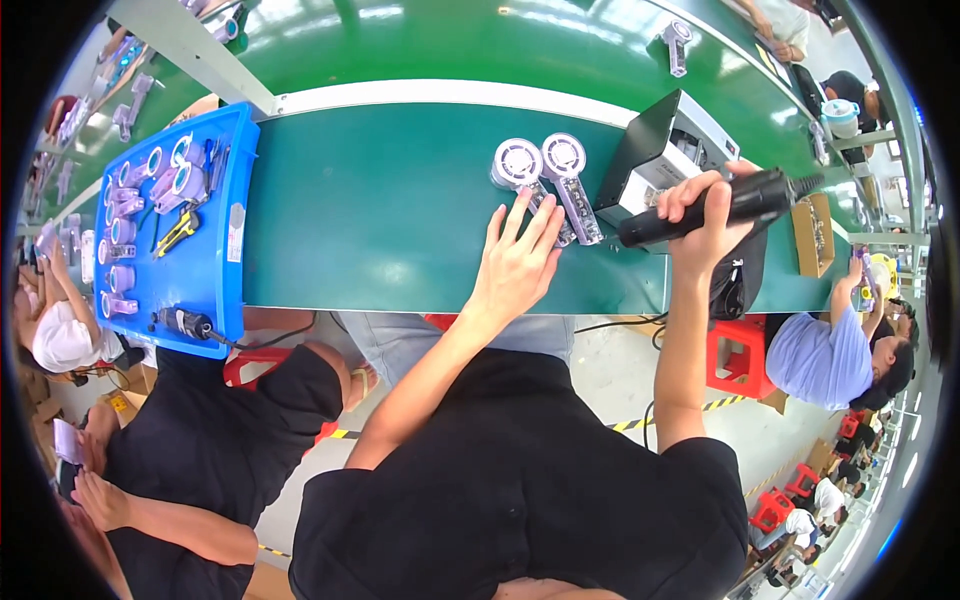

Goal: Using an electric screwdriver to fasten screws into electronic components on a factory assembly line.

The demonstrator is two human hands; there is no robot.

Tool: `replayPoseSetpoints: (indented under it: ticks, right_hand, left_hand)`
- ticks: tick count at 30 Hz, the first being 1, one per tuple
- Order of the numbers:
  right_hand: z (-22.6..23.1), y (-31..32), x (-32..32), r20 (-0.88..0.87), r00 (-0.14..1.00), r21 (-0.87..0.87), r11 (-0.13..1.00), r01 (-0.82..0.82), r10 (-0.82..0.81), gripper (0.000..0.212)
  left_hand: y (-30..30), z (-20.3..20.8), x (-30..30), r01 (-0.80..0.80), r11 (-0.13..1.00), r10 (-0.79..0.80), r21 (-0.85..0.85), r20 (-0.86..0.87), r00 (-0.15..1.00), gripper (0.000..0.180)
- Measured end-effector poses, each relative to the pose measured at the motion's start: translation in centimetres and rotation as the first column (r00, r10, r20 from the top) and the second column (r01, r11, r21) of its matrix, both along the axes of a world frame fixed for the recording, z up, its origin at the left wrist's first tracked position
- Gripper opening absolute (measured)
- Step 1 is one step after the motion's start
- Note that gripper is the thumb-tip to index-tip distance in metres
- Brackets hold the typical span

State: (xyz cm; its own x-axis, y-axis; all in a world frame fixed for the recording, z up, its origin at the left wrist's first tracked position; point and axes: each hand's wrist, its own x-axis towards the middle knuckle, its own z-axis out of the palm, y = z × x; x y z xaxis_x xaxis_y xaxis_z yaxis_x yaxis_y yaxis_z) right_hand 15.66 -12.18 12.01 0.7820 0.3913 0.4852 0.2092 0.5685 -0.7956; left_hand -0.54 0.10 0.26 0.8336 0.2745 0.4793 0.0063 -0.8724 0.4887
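Observation:
Two handheld fans with round white-and-lilac heads lie side by side on the green table mat, their handles open and showing inner parts. My left hand (520,255) lies with fingers stretched over the handle of the left fan (518,162), partly hiding it. The right fan (566,158) rests close beside it, its handle end toward me. In my right hand (705,215) is a black electric screwdriver (650,228), fingers wrapped round its body. It is held nearly level, its tip pointing left near the right fan's handle end.
Just beyond the screwdriver stands a black-and-white box-shaped device (640,150). At left, a blue tray (237,215) holds several lilac fans and yellow-handled pliers (180,230). A cardboard box (813,240) of small parts is at right. Co-workers sit on both sides; a red stool (735,355) stands right.

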Motion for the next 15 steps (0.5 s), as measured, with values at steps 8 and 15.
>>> replayPoseSetpoints:
  ticks: [8,15]
  right_hand:
    - [-1.5,2.4,-3.6,0.186,0.982,-0.091,0.996,-0.007,0.024,0.039]
    - [-2.7,2.7,-4.4,0.211,0.976,-0.109,0.994,-0.02,0.043,0.039]
  left_hand:
    - [0.1,0.1,0.0,-0.028,0.999,0.028,0.017,0.006,1.0,0.052]
    - [0.1,0.0,0.0,-0.032,0.999,0.032,0.027,0.008,0.999,0.053]
